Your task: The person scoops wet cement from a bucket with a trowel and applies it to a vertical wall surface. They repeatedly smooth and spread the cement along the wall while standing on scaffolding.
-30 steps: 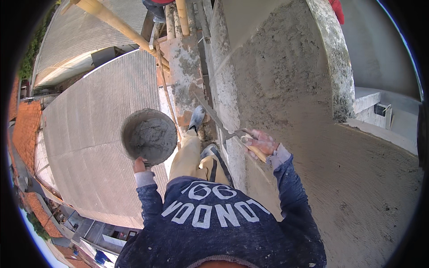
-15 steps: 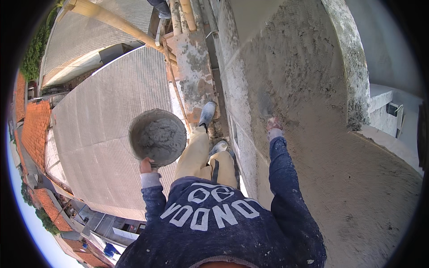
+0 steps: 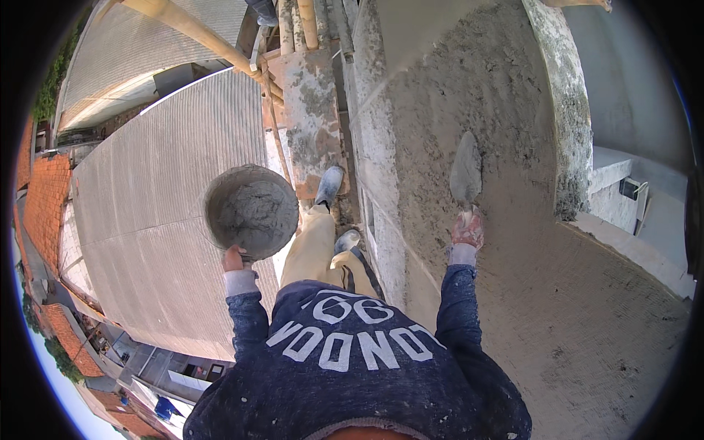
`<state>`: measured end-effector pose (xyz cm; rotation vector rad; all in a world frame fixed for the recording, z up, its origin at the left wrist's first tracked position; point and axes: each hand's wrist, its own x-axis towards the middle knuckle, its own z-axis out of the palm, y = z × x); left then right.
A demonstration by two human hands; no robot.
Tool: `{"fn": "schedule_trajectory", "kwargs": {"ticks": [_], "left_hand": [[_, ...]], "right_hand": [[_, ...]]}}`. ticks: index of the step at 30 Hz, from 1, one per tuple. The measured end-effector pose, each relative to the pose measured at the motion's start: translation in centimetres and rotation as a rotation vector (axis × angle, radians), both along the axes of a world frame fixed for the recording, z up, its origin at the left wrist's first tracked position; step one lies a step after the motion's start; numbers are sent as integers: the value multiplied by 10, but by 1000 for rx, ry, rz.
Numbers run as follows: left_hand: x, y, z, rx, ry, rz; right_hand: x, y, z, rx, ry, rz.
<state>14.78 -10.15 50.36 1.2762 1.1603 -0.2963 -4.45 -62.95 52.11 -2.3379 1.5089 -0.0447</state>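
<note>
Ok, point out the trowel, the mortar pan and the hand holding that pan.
trowel [image 3: 466,173], head view, middle of the blade against the wall.
mortar pan [image 3: 251,211], head view, wet mortar inside it.
left hand [image 3: 235,259], head view, knuckles at the pan's rim.

You are looking through one head-worn fisheye view, aimed steeply down past your own chest and legs. At six o'clock your dark sweatshirt fills the near frame; your shoes stand at the centre on a narrow plank. From twelve to four o'clock the plastered wall runs close. From eight to eleven o'clock corrugated roofs lie far below.
</note>
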Motion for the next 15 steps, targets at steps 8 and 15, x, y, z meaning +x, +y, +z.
{"fn": "schedule_trajectory", "kwargs": {"ticks": [8, 15], "left_hand": [[4, -2, -17, -78, 10, -35], [5, 2, -8, -17, 65, -93]], "right_hand": [[38, 78, 71, 318, 102, 487], [92, 21, -35, 1378, 124, -37]]}}
